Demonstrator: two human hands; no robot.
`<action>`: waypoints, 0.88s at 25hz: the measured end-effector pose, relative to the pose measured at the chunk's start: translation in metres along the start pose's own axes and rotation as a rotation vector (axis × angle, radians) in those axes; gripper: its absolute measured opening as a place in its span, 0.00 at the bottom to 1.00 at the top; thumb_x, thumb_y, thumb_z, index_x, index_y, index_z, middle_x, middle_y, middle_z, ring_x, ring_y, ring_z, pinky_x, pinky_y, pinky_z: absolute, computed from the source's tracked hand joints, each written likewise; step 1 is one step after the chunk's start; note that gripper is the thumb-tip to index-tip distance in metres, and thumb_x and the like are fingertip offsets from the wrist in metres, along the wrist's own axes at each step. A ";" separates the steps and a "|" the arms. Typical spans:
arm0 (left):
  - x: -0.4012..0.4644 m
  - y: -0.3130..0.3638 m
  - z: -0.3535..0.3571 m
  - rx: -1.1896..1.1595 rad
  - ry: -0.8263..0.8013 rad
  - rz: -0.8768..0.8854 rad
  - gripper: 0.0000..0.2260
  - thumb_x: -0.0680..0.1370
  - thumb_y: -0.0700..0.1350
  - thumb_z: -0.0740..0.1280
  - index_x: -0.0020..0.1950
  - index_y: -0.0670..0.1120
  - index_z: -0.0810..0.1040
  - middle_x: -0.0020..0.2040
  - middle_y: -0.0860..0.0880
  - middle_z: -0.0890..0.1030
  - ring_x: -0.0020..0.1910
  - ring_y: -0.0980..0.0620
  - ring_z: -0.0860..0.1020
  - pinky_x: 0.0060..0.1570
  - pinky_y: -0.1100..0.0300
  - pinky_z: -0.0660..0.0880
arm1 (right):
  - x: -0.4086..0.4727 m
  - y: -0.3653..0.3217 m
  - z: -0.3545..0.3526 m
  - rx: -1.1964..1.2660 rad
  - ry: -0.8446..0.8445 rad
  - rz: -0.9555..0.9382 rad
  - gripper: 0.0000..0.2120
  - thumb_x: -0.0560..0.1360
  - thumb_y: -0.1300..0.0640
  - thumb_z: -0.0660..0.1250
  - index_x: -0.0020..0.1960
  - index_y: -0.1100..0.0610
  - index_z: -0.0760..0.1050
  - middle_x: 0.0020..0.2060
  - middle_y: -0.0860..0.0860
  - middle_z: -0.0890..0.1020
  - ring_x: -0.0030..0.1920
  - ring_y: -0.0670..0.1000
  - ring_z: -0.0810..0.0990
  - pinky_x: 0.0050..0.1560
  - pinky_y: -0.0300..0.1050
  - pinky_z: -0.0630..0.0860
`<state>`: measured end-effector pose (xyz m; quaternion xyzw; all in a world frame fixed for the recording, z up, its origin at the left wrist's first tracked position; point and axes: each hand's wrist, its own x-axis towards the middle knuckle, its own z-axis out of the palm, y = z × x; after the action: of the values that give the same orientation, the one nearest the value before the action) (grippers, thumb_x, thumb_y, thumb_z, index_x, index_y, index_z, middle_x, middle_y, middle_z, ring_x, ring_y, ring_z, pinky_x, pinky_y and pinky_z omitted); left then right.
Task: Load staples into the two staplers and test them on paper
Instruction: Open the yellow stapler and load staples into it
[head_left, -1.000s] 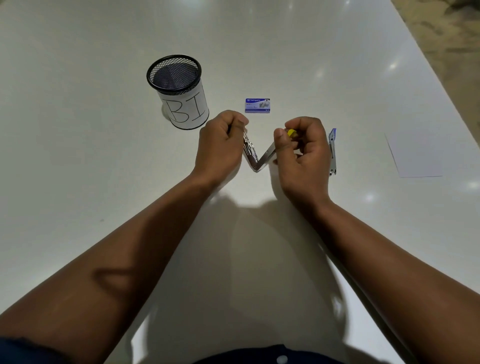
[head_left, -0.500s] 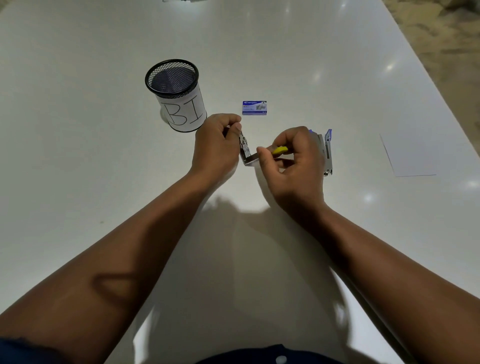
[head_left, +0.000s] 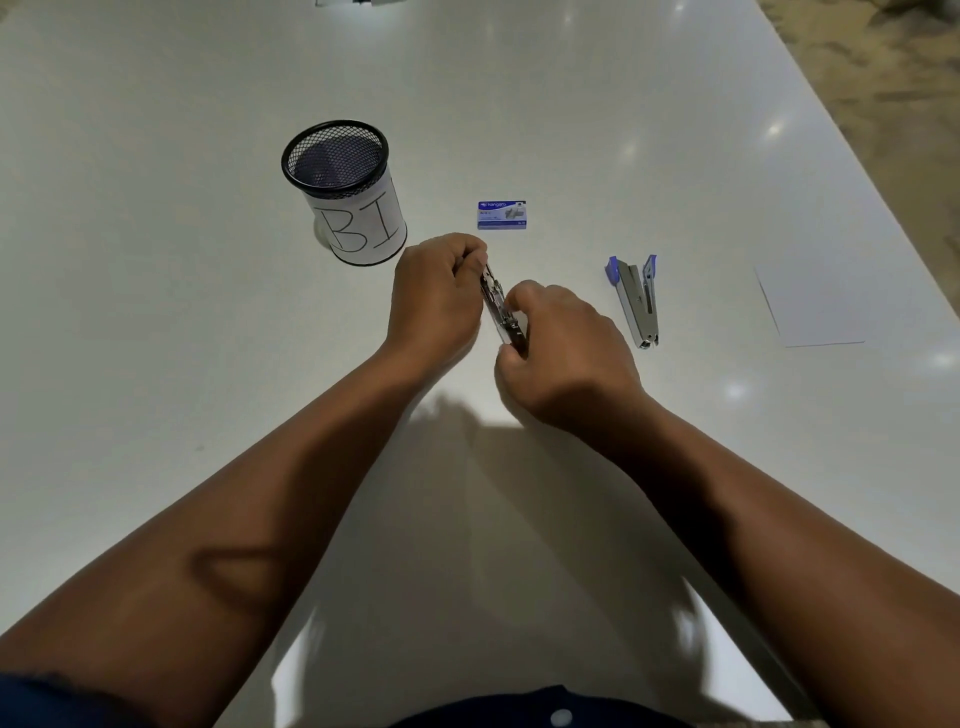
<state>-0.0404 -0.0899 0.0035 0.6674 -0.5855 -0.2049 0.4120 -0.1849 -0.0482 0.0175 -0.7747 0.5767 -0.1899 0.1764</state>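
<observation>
A small metal stapler (head_left: 500, 307) is held between both hands just above the white table (head_left: 156, 312). My left hand (head_left: 435, 300) grips its far end with curled fingers. My right hand (head_left: 563, 353) pinches its near end, and the two halves lie folded together. A second stapler with blue ends (head_left: 638, 300) lies on the table to the right, slightly open, untouched. A blue staple box (head_left: 502, 214) sits just beyond my hands. A white sheet of paper (head_left: 831, 301) lies at the far right.
A black mesh pen cup (head_left: 345, 192) with a white label marked "BI" stands to the left of the staple box. The table's right edge runs diagonally, with patterned floor (head_left: 893, 78) beyond it.
The stapler in my hands was spread in a V; now its halves are folded together. My right hand moved left and down, uncovering the blue-ended stapler.
</observation>
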 end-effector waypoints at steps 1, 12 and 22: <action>-0.001 0.000 -0.001 -0.006 -0.012 0.000 0.08 0.81 0.43 0.66 0.49 0.45 0.85 0.41 0.50 0.85 0.41 0.52 0.82 0.47 0.54 0.79 | 0.002 0.000 0.000 -0.011 -0.023 0.014 0.14 0.73 0.51 0.62 0.58 0.51 0.70 0.45 0.50 0.76 0.42 0.58 0.76 0.40 0.49 0.71; -0.001 0.002 -0.006 0.015 -0.115 0.062 0.12 0.80 0.37 0.64 0.55 0.48 0.85 0.49 0.53 0.85 0.49 0.57 0.82 0.53 0.58 0.79 | 0.031 0.007 -0.011 0.180 -0.210 0.003 0.30 0.73 0.51 0.64 0.74 0.44 0.61 0.38 0.48 0.83 0.43 0.53 0.82 0.43 0.50 0.78; 0.000 0.001 -0.005 -0.002 -0.112 0.037 0.09 0.80 0.36 0.67 0.54 0.46 0.85 0.48 0.52 0.86 0.46 0.58 0.83 0.49 0.65 0.80 | 0.042 0.018 -0.025 0.349 -0.368 0.044 0.25 0.74 0.54 0.74 0.68 0.47 0.70 0.37 0.50 0.85 0.35 0.44 0.83 0.48 0.50 0.82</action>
<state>-0.0373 -0.0883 0.0075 0.6435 -0.6199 -0.2347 0.3828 -0.2014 -0.0953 0.0341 -0.7413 0.5099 -0.1386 0.4138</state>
